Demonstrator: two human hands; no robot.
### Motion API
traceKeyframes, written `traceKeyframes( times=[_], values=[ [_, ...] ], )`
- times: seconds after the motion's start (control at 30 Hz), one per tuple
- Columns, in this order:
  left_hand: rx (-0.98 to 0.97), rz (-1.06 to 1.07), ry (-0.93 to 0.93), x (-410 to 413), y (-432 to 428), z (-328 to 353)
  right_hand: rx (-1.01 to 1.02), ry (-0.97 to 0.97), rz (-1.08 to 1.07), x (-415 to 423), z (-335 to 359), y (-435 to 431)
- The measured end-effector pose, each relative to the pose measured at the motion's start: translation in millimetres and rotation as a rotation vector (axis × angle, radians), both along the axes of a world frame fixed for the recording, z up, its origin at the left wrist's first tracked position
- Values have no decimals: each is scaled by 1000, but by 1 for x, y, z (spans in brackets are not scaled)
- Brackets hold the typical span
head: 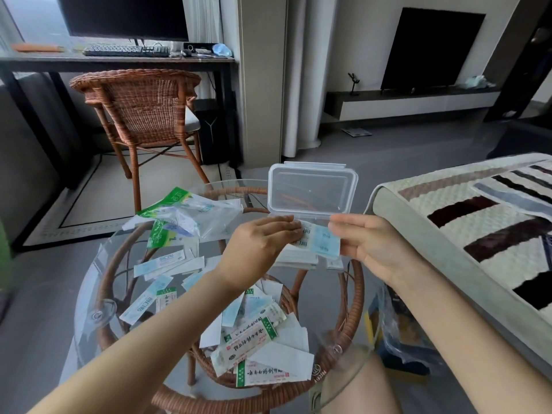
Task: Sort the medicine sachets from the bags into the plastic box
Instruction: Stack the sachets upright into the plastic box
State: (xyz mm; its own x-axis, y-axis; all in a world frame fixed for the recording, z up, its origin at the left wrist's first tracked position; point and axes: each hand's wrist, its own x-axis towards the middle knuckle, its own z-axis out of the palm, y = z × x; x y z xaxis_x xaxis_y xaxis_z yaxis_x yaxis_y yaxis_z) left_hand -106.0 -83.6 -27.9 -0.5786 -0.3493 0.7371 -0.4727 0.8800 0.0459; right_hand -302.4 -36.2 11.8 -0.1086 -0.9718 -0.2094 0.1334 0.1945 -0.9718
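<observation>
Only the lid of the plastic box (312, 189) shows; its base is hidden behind left hand (257, 243), right hand (367, 243) and the sachet stack (322, 242) between them. Left thumb hidden. Sachet print too blurred to read.
</observation>
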Motion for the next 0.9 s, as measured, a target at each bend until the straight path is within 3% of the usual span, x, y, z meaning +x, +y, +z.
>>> traceKeyframes(
  times=[0.1, 0.4, 0.53, 0.67, 0.9],
  values=[
    [49, 20, -49, -1, -5, -2, -34, 241, -41, 2, -7, -9],
    [485, 417, 209, 19, -18, 0, -109, 487, -162, 2, -19, -65],
    [695, 384, 169, 21, -22, -5, -80, 629, -63, 9, -28, -81],
    [788, 354, 121, 16, -23, -10, 6, 793, 46, 16, -38, -87],
    [843, 366, 108, 14, -25, -11, -143, 1283, 185, 28, -46, -82]
  ],
)
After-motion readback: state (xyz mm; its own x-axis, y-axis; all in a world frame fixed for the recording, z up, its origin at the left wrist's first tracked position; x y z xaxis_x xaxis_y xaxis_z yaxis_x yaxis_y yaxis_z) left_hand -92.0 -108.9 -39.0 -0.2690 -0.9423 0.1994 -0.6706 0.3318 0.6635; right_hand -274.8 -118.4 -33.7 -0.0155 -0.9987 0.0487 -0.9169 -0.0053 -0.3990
